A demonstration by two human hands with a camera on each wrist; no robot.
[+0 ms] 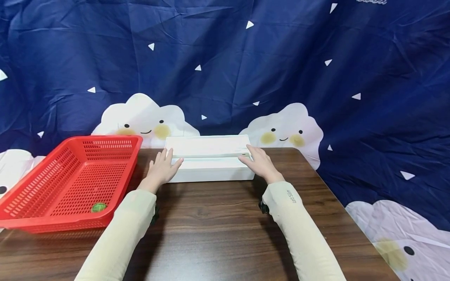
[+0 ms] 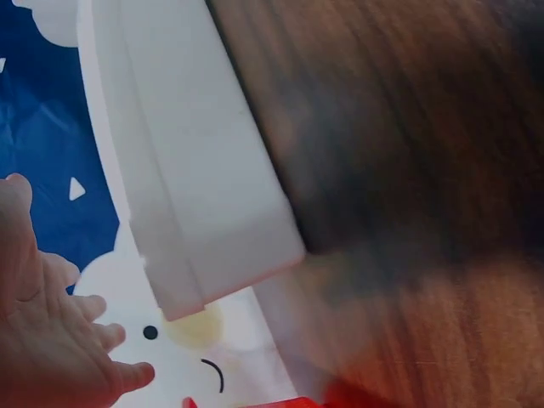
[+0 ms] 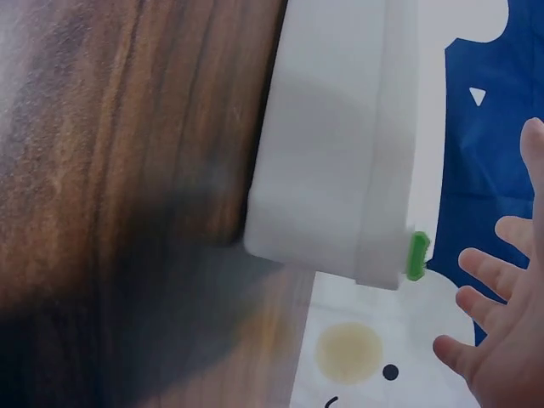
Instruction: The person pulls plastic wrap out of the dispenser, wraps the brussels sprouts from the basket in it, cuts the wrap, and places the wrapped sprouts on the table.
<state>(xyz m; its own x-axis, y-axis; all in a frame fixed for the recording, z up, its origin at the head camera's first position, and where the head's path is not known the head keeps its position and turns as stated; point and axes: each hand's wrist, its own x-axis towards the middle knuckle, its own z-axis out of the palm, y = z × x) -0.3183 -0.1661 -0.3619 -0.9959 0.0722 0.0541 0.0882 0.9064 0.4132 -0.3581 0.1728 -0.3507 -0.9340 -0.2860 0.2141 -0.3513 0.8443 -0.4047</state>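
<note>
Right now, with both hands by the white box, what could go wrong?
The white box sits near the table's far edge, so a push might slide it off. The left hand and right hand lie open at its ends, so it could slip if lifted. The green tab might snag fingers.

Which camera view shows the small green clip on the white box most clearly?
The right wrist view: the green clip sticks out plainly from the end of the white box, near the right hand. The head view shows only a speck of it. The left wrist view shows none.
</note>
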